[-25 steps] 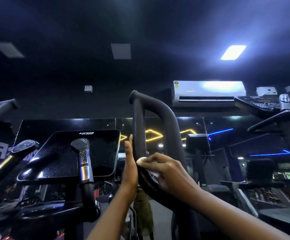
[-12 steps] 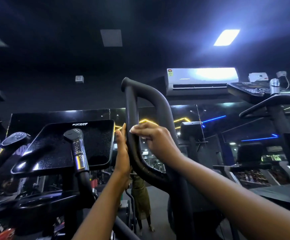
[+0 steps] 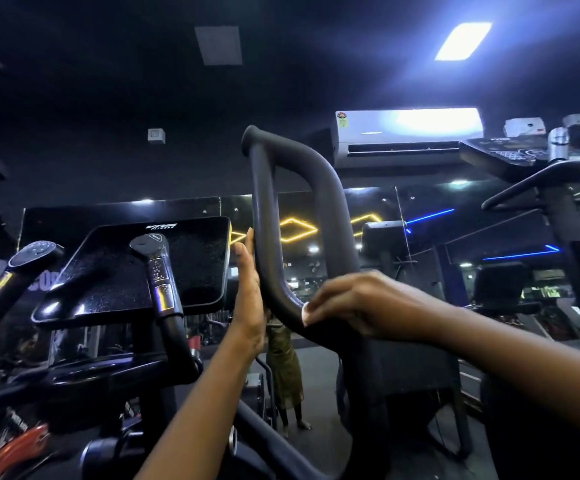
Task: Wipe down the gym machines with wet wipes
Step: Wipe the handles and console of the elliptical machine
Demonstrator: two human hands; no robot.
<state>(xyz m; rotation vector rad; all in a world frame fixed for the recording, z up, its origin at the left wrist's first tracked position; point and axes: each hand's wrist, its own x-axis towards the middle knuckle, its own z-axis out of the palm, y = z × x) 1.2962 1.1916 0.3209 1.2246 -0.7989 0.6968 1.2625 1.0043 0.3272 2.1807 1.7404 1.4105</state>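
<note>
Our right hand (image 3: 361,306) has slid down the handle (image 3: 264,202), fingers curled over the wipe (image 3: 305,316) — lower bend next, we judge — left hand (image 3: 248,299) braces flat.

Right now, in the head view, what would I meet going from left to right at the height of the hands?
Button grip → console → left hand → loop handle → right hand holding wipe → next machine's post.
</note>
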